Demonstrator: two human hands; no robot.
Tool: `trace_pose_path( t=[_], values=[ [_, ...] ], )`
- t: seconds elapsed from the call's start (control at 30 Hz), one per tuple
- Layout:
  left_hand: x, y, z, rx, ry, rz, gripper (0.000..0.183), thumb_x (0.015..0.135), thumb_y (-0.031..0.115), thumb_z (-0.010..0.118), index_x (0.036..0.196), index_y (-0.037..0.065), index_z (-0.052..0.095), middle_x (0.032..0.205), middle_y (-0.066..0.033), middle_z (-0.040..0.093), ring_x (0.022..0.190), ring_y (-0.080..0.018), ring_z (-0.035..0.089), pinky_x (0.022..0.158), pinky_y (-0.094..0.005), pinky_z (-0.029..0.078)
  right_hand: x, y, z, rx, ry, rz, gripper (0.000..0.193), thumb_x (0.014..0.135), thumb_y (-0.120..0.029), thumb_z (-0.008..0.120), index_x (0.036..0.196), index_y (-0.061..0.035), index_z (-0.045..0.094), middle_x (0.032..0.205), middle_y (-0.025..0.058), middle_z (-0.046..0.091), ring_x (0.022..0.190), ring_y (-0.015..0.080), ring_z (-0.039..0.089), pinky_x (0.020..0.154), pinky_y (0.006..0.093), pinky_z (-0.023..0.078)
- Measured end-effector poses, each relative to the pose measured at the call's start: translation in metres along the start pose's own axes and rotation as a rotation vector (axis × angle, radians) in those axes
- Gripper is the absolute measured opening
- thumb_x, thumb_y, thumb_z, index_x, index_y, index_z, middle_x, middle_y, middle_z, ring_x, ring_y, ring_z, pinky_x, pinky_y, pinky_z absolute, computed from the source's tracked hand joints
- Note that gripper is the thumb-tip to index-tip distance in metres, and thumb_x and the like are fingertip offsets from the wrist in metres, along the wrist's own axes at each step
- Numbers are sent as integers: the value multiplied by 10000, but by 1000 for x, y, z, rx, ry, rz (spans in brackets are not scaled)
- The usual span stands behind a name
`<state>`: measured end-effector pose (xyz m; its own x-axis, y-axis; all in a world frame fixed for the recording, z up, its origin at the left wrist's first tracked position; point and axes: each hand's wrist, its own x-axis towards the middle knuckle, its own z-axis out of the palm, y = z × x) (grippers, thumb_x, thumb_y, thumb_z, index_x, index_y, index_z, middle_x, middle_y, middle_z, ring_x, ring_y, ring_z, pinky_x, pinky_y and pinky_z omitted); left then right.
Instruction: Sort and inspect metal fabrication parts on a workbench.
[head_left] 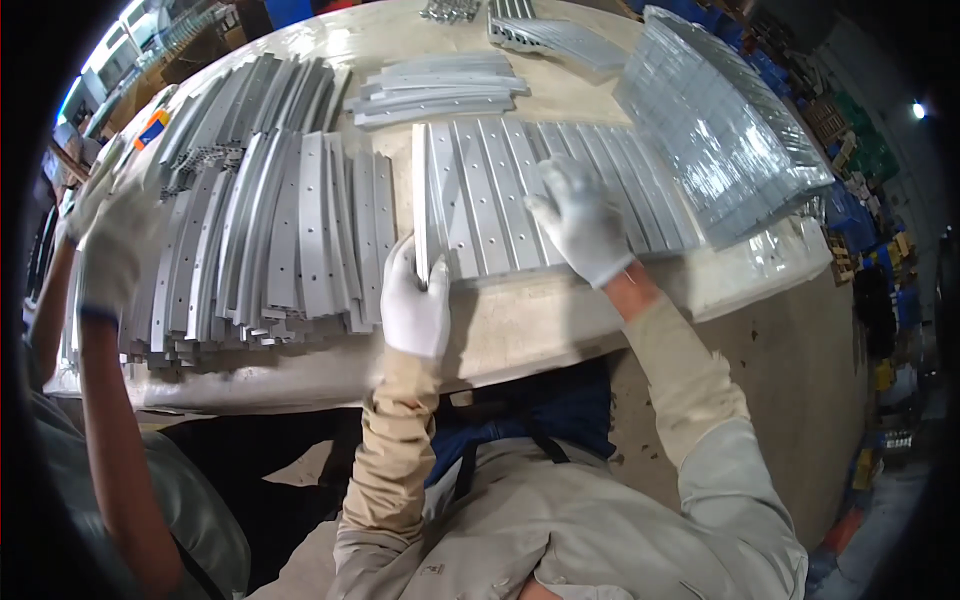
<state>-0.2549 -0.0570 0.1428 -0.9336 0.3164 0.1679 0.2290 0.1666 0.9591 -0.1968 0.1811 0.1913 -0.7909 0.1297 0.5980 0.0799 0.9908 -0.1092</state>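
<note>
My left hand (415,305), in a white glove, is closed around the near end of a narrow metal strip (420,180). That strip stands on its edge along the left side of a row of grey metal strips with holes (490,215), laid side by side on the table. Over the middle of this row is my right hand (585,220), gloved too, its fingers apart and a little bent, with nothing in them. Whether its fingertips touch the strips I cannot tell.
Piles of loose metal strips (315,235) cover the table's left side; a smaller stack (440,88) lies behind the row. A film-wrapped bundle (725,130) stands at the right. On the left a co-worker's gloved hand (120,245) is blurred beside the piles. The table's edge (520,360) runs before me.
</note>
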Motion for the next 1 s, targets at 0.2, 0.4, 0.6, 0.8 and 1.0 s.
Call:
trace_pose_path(
  t=[0.2, 0.4, 0.6, 0.8, 1.0],
  values=[
    [-12, 71, 9, -907, -271, -392, 532, 1087, 447, 443, 1314, -16, 575, 911, -74, 687, 717, -167, 655, 636, -260, 539, -49, -68, -59, 748, -129, 181, 585, 912, -271, 758, 1388, -11, 540, 1175, 204, 687, 1142, 309, 682, 916, 366, 560],
    [-9, 50, 39, -1420, -618, -301, 634, 1089, 525, 382, 1373, -27, 516, 932, -61, 681, 765, -157, 664, 676, -285, 569, -76, -89, -70, 536, 7, 62, 784, 843, -342, 824, 1443, 8, 461, 1070, 165, 706, 835, 267, 730, 719, 340, 594],
    [-20, 74, 71, -1358, -476, -519, 576, 1110, 444, 358, 1446, -12, 462, 1186, -135, 651, 1141, -266, 629, 989, -377, 531, -80, -67, -79, 331, -183, 168, 755, 835, -287, 809, 1453, 13, 496, 755, 97, 689, 638, 243, 700, 597, 336, 563],
    [-22, 71, 74, -530, -271, -35, 514, 1078, 332, 511, 1455, -15, 471, 1376, -181, 584, 1280, -313, 563, 1105, -397, 457, -58, -8, -76, 274, -123, 279, 608, 863, -233, 712, 1415, -23, 568, 650, 102, 659, 591, 256, 680, 588, 334, 558],
    [14, -2, 41, 446, 220, 478, 604, 943, 149, 683, 1474, -24, 454, 1468, -280, 480, 1331, -446, 500, 1128, -462, 414, -13, 37, -49, -86, -315, 198, 490, 881, -332, 662, 1324, -123, 670, 674, 131, 692, 598, 273, 686, 592, 412, 553]
  ],
)
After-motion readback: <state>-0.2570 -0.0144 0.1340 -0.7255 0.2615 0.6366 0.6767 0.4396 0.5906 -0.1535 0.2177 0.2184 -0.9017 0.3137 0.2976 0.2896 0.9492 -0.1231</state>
